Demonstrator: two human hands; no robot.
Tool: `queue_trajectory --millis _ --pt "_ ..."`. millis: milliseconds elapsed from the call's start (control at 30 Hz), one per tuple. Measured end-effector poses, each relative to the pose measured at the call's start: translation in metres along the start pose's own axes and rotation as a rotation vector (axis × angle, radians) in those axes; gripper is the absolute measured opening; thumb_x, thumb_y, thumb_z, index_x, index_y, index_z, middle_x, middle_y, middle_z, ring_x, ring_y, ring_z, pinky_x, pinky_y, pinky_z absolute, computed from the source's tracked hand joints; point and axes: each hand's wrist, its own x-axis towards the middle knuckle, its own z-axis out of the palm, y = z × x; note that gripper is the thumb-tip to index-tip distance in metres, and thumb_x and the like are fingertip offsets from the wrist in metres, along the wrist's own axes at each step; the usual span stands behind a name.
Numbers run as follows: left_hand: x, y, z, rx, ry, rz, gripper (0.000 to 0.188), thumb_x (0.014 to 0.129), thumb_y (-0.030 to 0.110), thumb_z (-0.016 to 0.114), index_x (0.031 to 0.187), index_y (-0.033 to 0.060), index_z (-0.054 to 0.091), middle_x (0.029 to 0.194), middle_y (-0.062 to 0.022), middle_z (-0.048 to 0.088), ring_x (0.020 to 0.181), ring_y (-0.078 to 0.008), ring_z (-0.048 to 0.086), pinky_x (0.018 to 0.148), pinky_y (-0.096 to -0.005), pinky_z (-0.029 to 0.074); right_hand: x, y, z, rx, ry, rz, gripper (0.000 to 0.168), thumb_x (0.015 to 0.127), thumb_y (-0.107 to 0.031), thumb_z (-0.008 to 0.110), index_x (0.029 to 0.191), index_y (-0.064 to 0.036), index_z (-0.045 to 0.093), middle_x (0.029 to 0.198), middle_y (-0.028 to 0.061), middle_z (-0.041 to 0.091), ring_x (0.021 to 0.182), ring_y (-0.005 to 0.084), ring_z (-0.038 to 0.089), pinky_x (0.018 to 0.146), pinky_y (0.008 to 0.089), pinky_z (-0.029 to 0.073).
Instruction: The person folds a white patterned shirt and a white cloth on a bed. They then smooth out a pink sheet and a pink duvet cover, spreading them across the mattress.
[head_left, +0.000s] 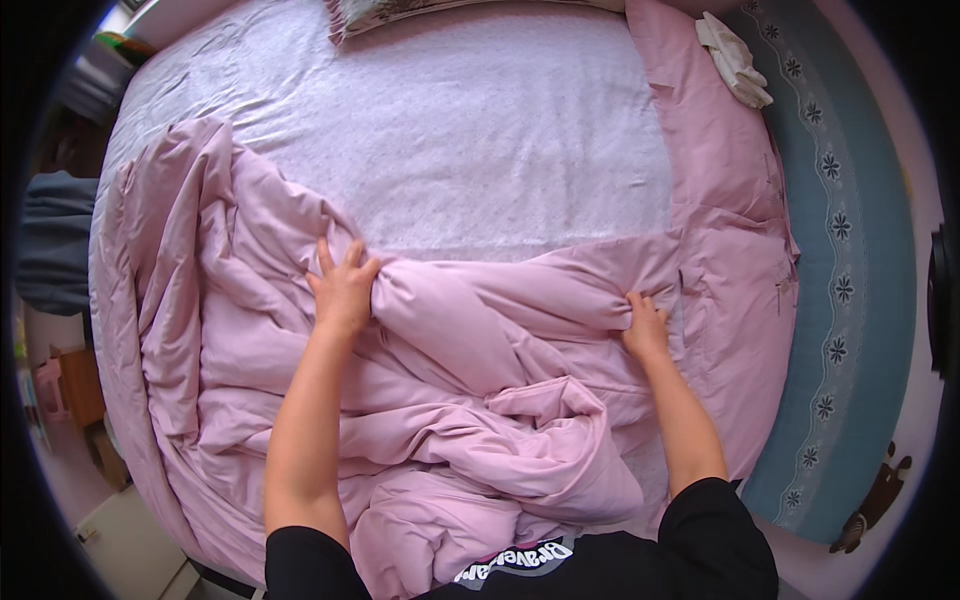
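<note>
A rumpled pink quilt (465, 322) covers the near and left parts of a bed, in folds and heaps. My left hand (345, 289) lies on its upper part, fingers spread, with a fold bunched beside the thumb; whether it grips the cloth is hard to see. My right hand (647, 322) pinches the quilt farther right, where creases gather at the fingers. Beyond both hands spreads a pale, small-patterned sheet (487, 142). Two pink pillows (731, 300) lie end to end along the right side of the bed, close to my right hand.
A teal padded headboard (862, 300) with a flower band runs down the right. A white cloth (735, 64) lies by the upper pillow. At the far edge is a patterned cushion (450, 9). Dark fabric (58, 241) and a cream cabinet (131, 536) stand left of the bed.
</note>
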Motion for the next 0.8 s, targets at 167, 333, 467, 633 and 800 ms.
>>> queue_trajectory --millis 167,333,467,633,800 --pt "-0.042 -0.002 -0.002 -0.173 0.275 0.036 0.025 0.075 0.0 0.055 0.096 0.0099 0.064 0.105 -0.0075 0.059 0.119 -0.0431 0.043 0.097 -0.0527 0.038 0.002 0.021 0.022 0.092 0.054 0.018 0.023 0.078 -0.005 0.054 0.1 -0.011 0.056 0.098 0.0148 0.064 0.091 0.0407 0.061 0.082 0.0504 0.049" --pt "-0.099 0.03 -0.078 -0.519 0.457 0.007 0.01 0.073 -0.001 0.057 0.08 0.0028 0.05 0.092 -0.0125 0.052 0.102 -0.0358 0.044 0.093 -0.0437 0.036 0.001 0.029 -0.037 0.628 0.538 0.295 0.016 0.072 0.009 0.042 0.078 -0.006 0.047 0.07 0.0167 0.054 0.071 0.0311 0.054 0.068 0.0401 0.044" --pt "-0.041 0.091 -0.181 -0.823 0.729 0.226 0.017 0.079 0.005 0.056 0.073 0.0043 0.039 0.082 -0.0092 0.042 0.082 -0.0246 0.041 0.076 -0.0339 0.035 0.076 0.109 -0.151 0.989 0.832 0.405 0.017 0.078 0.01 0.043 0.075 -0.006 0.046 0.074 -0.0001 0.046 0.067 0.0134 0.04 0.063 0.027 0.042" --pt "0.113 0.15 -0.313 -1.244 1.02 0.314 0.02 0.083 0.011 0.063 0.095 0.0014 0.05 0.092 -0.0128 0.049 0.089 -0.0261 0.049 0.085 -0.0356 0.041 0.19 0.068 -0.464 1.29 1.077 -0.289 0.009 0.091 -0.014 0.057 0.086 -0.007 0.06 0.076 0.0007 0.06 0.064 0.0089 0.052 0.054 0.0247 0.045" --pt "0.245 0.175 -0.336 -0.839 0.832 0.328 0.06 0.082 0.009 0.061 0.135 0.0023 0.034 0.141 -0.032 0.023 0.131 -0.0446 0.028 0.111 -0.0455 0.026 0.245 -0.025 -0.607 0.917 0.991 -0.577 0.063 0.089 -0.017 0.066 0.143 -0.009 0.035 0.14 0.0216 0.046 0.13 0.0306 0.046 0.108 0.0372 0.037"
